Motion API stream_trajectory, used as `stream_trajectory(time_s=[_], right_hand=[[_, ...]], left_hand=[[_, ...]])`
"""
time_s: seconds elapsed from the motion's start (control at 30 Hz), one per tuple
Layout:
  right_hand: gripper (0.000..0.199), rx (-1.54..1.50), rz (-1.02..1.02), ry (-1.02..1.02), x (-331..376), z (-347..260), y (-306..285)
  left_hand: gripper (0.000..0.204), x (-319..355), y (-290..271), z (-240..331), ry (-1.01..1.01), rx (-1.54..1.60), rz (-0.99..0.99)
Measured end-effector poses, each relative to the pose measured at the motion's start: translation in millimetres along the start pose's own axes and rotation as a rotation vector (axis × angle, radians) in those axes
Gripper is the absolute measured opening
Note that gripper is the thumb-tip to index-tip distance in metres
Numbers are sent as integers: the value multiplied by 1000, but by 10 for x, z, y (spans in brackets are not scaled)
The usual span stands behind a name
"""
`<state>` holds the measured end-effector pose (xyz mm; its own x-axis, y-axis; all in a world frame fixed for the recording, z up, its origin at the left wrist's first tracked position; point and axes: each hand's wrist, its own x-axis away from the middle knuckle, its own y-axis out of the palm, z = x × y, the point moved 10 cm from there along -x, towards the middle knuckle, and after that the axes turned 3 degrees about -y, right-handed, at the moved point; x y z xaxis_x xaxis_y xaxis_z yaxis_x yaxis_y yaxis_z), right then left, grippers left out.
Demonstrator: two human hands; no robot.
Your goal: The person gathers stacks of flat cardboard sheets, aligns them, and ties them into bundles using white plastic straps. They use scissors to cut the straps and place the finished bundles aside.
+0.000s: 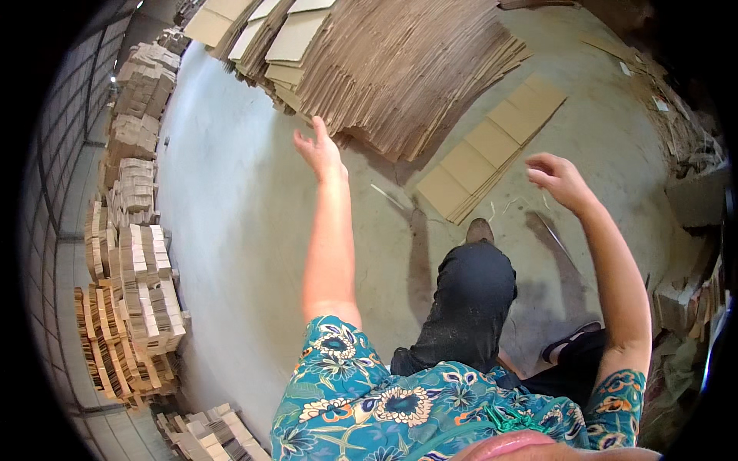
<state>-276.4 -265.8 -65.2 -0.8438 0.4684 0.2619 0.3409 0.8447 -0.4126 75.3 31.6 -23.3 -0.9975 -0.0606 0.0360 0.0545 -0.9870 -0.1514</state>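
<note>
My left hand reaches forward with its fingers apart and nothing in it. It is at the near left edge of a tall stack of flat brown cardboard sheets; whether it touches them I cannot tell. Out to the right, my right hand is empty too, its fingers loosely bent and the thumb apart. Between that hand and the tall stack, a low pile of creased cardboard sheets lies flat on the floor. Lighter cardboard pieces top the tall stack's left side.
Bundled cardboard stacks line the left side along a gridded wall. More piled cardboard stands at the right. Thin pale strips lie on the concrete floor near my shoe.
</note>
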Motion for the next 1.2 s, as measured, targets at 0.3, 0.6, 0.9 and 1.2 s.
stream_trajectory(time_s=[0.3,0.6,0.9,1.2], right_hand=[[29,-260,-66,-7,-1509,-791,684],[26,-432,6,-14,-2203,-1046,703],[56,-921,111,-94,-2468,-1323,722],[91,-1181,149,-106,-2528,-1381,765]], left_hand=[[64,-708,345,-153,-316,414,-220],[35,-824,521,-120,-371,606,-177],[26,-146,440,277,-343,702,-239],[28,984,187,241,-420,568,-216]])
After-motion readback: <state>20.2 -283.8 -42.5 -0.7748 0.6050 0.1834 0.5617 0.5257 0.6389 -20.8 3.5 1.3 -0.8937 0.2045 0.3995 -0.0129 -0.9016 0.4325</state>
